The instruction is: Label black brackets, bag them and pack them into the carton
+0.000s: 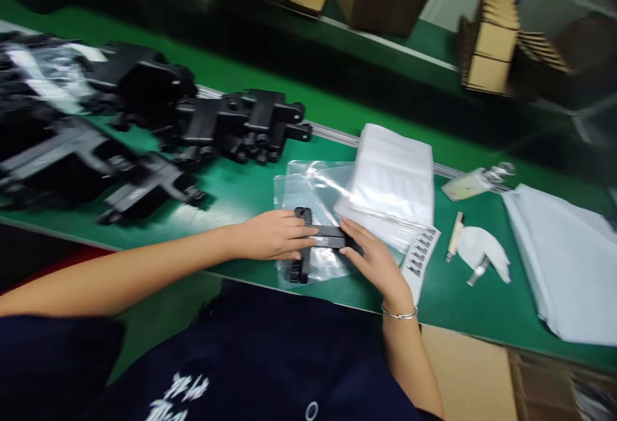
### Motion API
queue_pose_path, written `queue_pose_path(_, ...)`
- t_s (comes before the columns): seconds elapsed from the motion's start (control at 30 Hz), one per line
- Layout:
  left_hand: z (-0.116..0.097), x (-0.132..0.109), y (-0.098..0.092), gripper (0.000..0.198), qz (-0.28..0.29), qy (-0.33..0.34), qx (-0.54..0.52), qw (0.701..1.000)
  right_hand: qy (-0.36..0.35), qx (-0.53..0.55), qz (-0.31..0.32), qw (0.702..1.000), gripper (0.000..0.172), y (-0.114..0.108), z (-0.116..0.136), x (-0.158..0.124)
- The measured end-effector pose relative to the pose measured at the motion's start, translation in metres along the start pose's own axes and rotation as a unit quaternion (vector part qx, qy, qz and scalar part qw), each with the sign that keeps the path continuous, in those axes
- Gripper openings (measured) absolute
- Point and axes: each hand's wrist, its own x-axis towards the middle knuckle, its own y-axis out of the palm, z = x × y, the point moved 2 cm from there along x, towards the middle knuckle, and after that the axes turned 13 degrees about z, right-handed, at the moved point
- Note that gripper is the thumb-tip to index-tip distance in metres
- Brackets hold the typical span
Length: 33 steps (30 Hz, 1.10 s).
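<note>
L hand (274, 234) closed on left end of black plastic bracket (328, 236); R hand (373, 260) pinches right end w/ fingertips. Bracket lies at clear poly bag (308, 189) on green belt (241, 196); in or on bag, can't tell. Bag stack (393, 173) just beside. More black parts (241, 125) to the left.

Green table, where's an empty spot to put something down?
One bare patch lies between the black parts and the clear bag. Another lies in front, between the label strip and the white sheets. Crowded: the left end, and the middle where left hand and right hand hold a bracket.
</note>
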Motion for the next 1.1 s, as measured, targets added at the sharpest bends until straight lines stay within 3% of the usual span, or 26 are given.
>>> queue_pose_path(0.07, 0.0, -0.003, 0.002, 0.034, -0.018, -0.021, -0.02, 0.999, 0.068, -0.009, -0.128, 0.989, 0.04, -0.03, -0.017, -0.024)
queue_pose_path(0.1, 0.001, -0.005, 0.005, 0.033, -0.028, -0.031, -0.036, 0.998, 0.131, -0.027, -0.216, 0.967, 0.037, -0.049, -0.031, -0.041)
queue_pose_path(0.17, 0.001, -0.009, 0.014, 0.033, -0.048, -0.049, -0.063, 0.996, 0.286, -0.085, -0.378, 0.877, 0.037, -0.087, -0.063, -0.083)
queue_pose_path(0.23, 0.0, -0.011, 0.022, 0.034, -0.071, -0.073, -0.083, 0.991, 0.424, -0.136, -0.417, 0.792, 0.035, -0.113, -0.092, -0.123)
queue_pose_path(0.27, -0.001, -0.012, 0.026, 0.035, -0.081, -0.088, -0.09, 0.989, 0.465, -0.146, -0.42, 0.765, 0.034, -0.121, -0.105, -0.14)
queue_pose_path(0.33, -0.005, -0.011, 0.031, 0.036, -0.096, -0.115, -0.103, 0.983, 0.51, -0.152, -0.414, 0.738, 0.033, -0.128, -0.123, -0.163)
queue_pose_path(0.53, -0.007, -0.004, 0.032, 0.038, -0.108, -0.146, -0.12, 0.976, 0.53, -0.176, -0.379, 0.738, 0.032, -0.116, -0.132, -0.174)
queue_pose_path(0.63, -0.006, -0.003, 0.03, 0.039, -0.112, -0.147, -0.122, 0.975, 0.501, -0.205, -0.381, 0.75, 0.034, -0.115, -0.125, -0.157)
queue_pose_path(0.77, -0.007, 0.001, 0.026, 0.035, -0.11, -0.149, -0.119, 0.975, 0.487, -0.198, -0.316, 0.79, 0.031, -0.123, -0.128, -0.116)
queue_pose_path(0.87, -0.01, 0.004, 0.023, 0.031, -0.109, -0.155, -0.117, 0.975, 0.525, -0.185, -0.271, 0.786, 0.026, -0.134, -0.131, -0.093)
queue_pose_path(0.97, -0.013, 0.004, 0.02, 0.028, -0.11, -0.161, -0.117, 0.974, 0.545, -0.186, -0.246, 0.78, 0.019, -0.143, -0.124, -0.089)
queue_pose_path(1.03, -0.014, 0.002, 0.019, 0.027, -0.112, -0.173, -0.121, 0.971, 0.541, -0.204, -0.259, 0.774, 0.023, -0.146, -0.114, -0.096)
queue_pose_path(1.1, -0.015, 0.001, 0.019, 0.027, -0.112, -0.182, -0.127, 0.969, 0.52, -0.227, -0.33, 0.754, 0.031, -0.145, -0.104, -0.106)
